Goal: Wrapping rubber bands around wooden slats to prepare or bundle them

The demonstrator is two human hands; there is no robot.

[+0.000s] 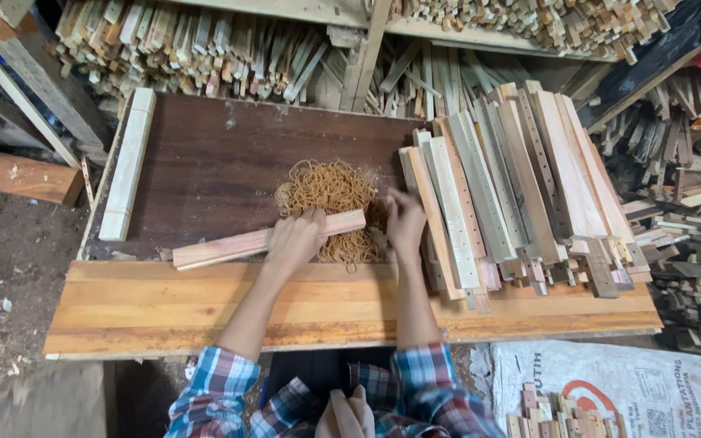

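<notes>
Slat bundle (265,241): pale raw wood, matt, sawn faces.
Rubber bands (330,195): tan rubber, dull, tangled heap.
Tabletop (212,166): dark brown board, smooth, dusty.
Front planks (139,308): orange wood, slight sheen.
Stacked slats (513,186): unfinished wood, rough ends.
Sack (610,381): woven plastic, white.
Sleeves (212,389): checked cloth.

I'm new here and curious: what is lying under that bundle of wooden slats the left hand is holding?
Under the slat bundle held by the left hand lie rubber bands on the dark board. Bands directly beneath are hidden.
</notes>
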